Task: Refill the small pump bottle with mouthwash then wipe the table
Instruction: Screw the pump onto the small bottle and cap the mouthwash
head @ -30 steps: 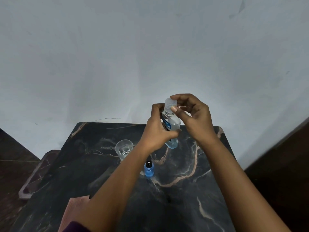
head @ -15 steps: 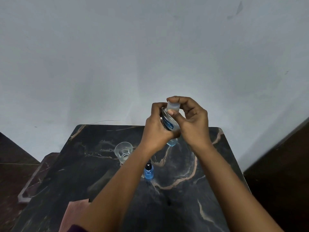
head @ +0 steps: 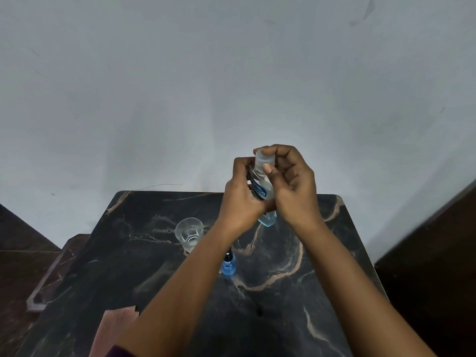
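A clear mouthwash bottle (head: 260, 188) with a blue label and pale blue liquid is held upright above the far part of the black marble table (head: 283, 292). My left hand (head: 240, 199) wraps its body. My right hand (head: 288, 181) has its thumb and fingers pinched around the bottle's clear cap (head: 264, 158). The small blue pump bottle (head: 228, 266) with a black top stands on the table below my left forearm, partly hidden by it.
An empty clear glass (head: 188, 234) stands left of the small bottle. A pinkish cloth (head: 113, 331) lies at the table's near left edge. A grey wall rises right behind the table; dark floor lies on both sides.
Both hands kept hold of the mouthwash bottle and drew it slightly nearer. My right fingers shifted their grip around the cap. The camera tilted a little.
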Tool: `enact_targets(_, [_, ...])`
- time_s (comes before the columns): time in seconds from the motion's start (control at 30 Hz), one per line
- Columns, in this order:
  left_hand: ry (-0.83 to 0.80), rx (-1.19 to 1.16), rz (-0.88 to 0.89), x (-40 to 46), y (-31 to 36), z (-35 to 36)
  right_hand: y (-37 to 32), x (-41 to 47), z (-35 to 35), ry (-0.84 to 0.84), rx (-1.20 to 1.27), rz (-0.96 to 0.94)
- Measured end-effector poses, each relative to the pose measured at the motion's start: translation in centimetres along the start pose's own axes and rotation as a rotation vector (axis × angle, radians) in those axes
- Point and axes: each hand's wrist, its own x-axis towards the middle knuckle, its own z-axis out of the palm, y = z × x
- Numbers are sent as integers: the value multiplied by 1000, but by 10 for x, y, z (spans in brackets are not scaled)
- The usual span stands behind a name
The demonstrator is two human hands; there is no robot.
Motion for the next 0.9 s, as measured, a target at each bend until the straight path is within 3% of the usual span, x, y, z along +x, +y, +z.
enact_targets(0.1, [-1, -8, -11, -4, -2, 4, 4, -5, 4, 45, -52, 1])
enact_targets(0.3, [-123, 47, -6, 1, -12, -7, 0, 4, -18, -188, -8, 65])
enact_targets(0.47, [-40, 49, 19, 7, -8, 3, 6, 5, -12, -57, -92, 20])
enact_targets(0.63, [96, 66, 8, 7, -15, 19, 15, 9, -20, -33, -299, 50])
enact_targets(0.83, [-165, 65, -66, 9, -31, 37, 58, 11, -48, 87, -538, 104])
enact_targets(0.9, [-198, 175, -84, 8, -38, 39, 81, 18, -70, 179, -585, 183])
